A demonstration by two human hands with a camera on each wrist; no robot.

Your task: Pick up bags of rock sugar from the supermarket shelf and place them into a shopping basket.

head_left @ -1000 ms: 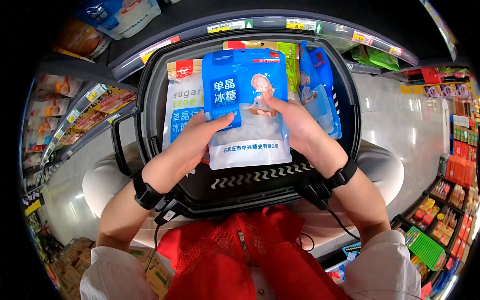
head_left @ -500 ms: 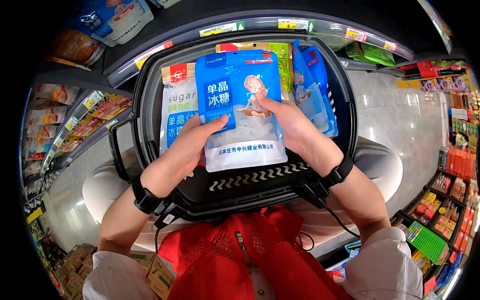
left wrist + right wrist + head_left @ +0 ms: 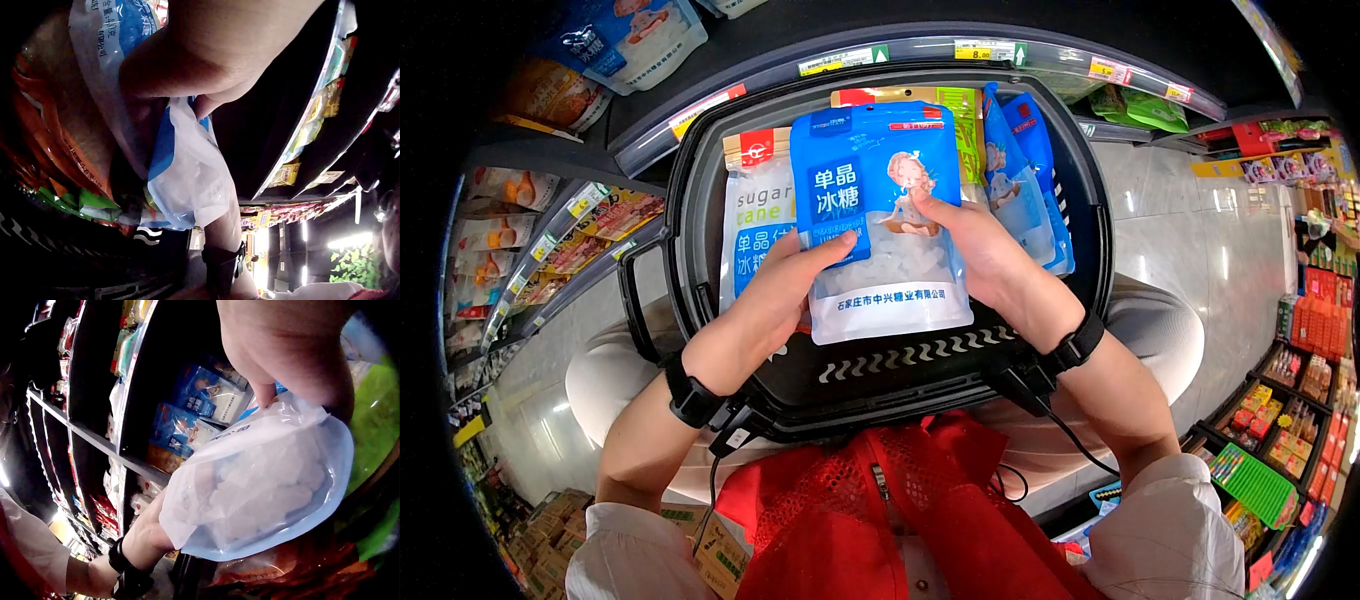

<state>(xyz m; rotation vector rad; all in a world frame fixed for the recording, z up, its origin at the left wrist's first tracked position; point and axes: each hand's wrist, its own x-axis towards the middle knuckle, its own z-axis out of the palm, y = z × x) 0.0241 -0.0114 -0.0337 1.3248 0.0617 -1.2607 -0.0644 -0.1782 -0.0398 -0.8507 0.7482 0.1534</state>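
Note:
Both hands hold a blue-and-white bag of rock sugar (image 3: 885, 235) upright over a black shopping basket (image 3: 945, 372). My left hand (image 3: 778, 285) grips its left side, thumb lying across the front. On the opposite edge, my right hand (image 3: 1002, 262) grips it with the thumb on the printed figure. The other fingers are hidden behind the bag in the head view. Clear lumps show through the bag's lower part (image 3: 269, 487) in the right wrist view. Behind it in the basket are a "sugar cane" bag (image 3: 760, 205), a green-edged bag (image 3: 968, 140) and blue bags (image 3: 1025, 190).
A dark shelf with price tags (image 3: 840, 60) curves behind the basket, bearing more blue bags (image 3: 635, 45). Shelves of packets (image 3: 500, 235) stand at the left. On the right are a tiled floor (image 3: 1165, 220) and displays with a green tray (image 3: 1253, 487). The basket rests between the person's legs.
Over the first half second the bag, hands and basket shifted slightly left in the head view, along with the shelf. Since then almost nothing has moved; both hands keep their grip.

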